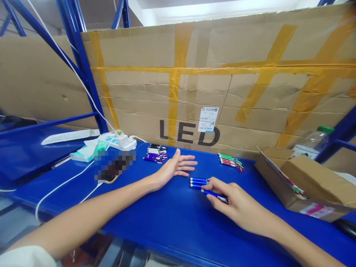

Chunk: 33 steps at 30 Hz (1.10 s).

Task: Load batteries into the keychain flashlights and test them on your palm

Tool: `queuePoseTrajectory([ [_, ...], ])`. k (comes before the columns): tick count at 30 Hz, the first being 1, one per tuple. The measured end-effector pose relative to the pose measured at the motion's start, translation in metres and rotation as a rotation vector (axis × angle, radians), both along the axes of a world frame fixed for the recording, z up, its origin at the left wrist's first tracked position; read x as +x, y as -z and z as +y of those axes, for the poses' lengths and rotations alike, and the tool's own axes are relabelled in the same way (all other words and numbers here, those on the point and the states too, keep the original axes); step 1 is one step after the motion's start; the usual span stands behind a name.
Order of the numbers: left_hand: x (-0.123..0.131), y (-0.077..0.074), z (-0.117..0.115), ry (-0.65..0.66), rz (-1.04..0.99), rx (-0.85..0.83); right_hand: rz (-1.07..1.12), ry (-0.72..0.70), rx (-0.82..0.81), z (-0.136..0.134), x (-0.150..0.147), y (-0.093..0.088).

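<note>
My right hand pinches a slim blue metal tube, which looks like a keychain flashlight, between thumb and fingers. Right behind it, a short row of matching blue tubes lies on the blue table, partly covered by my fingers. My left hand is open with its fingers spread, palm turned to the right, holding nothing. Beside that hand, on its left, lies a row of black, silver and purple tubes with small clips. Green and red tubes with carabiner clips form another row farther back on the right.
An open cardboard box sits at the right, a plastic bottle behind it. To the left are a phone, a tissue pack and a power strip with white cables. A large taped carton walls off the back.
</note>
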State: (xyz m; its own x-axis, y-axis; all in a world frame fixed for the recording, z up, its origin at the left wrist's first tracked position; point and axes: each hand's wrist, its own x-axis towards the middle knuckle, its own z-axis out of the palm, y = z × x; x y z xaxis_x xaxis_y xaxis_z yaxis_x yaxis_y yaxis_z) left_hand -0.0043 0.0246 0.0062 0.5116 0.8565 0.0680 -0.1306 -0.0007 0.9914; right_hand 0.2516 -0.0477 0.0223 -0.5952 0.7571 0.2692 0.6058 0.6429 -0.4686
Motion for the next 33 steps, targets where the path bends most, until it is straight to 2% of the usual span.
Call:
queuePoseTrajectory([
  [4, 0.0, 0.0, 0.001, -0.004, 0.01, 0.002, 0.194, 0.229, 0.263, 0.005, 0.006, 0.009],
  [6, 0.0, 0.001, 0.001, 0.004, 0.013, 0.005, 0.256, 0.286, 0.339, 0.008, 0.009, 0.01],
  [8, 0.0, 0.001, 0.0, 0.005, 0.011, 0.004, 0.2, 0.232, 0.295, 0.007, 0.009, 0.006],
  [10, 0.0, 0.001, 0.0, 0.001, 0.008, 0.002, 0.008, 0.065, 0.149, 0.003, 0.006, 0.0],
  [12, 0.0, 0.001, 0.0, -0.003, 0.008, 0.005, -0.12, -0.021, 0.099, 0.0, 0.002, -0.001],
  [14, 0.0, 0.0, 0.0, -0.004, 0.01, 0.01, -0.086, 0.016, 0.161, 0.0, 0.002, 0.002],
  [17, 0.0, -0.001, 0.0, 0.003, 0.019, 0.014, 0.143, 0.171, 0.32, 0.002, 0.007, 0.008],
  [19, 0.001, -0.001, -0.001, 0.008, 0.024, 0.007, 0.195, 0.237, 0.361, 0.004, 0.009, 0.009],
  [25, 0.001, -0.001, -0.002, -0.008, 0.013, -0.011, -0.18, 0.062, 0.143, 0.003, 0.004, 0.004],
  [30, 0.001, 0.0, -0.001, -0.005, 0.011, -0.009, 0.072, 0.249, 0.284, 0.005, 0.006, 0.006],
  [33, 0.001, 0.001, 0.0, -0.002, 0.012, -0.004, -0.013, 0.237, 0.227, 0.005, 0.006, 0.006],
])
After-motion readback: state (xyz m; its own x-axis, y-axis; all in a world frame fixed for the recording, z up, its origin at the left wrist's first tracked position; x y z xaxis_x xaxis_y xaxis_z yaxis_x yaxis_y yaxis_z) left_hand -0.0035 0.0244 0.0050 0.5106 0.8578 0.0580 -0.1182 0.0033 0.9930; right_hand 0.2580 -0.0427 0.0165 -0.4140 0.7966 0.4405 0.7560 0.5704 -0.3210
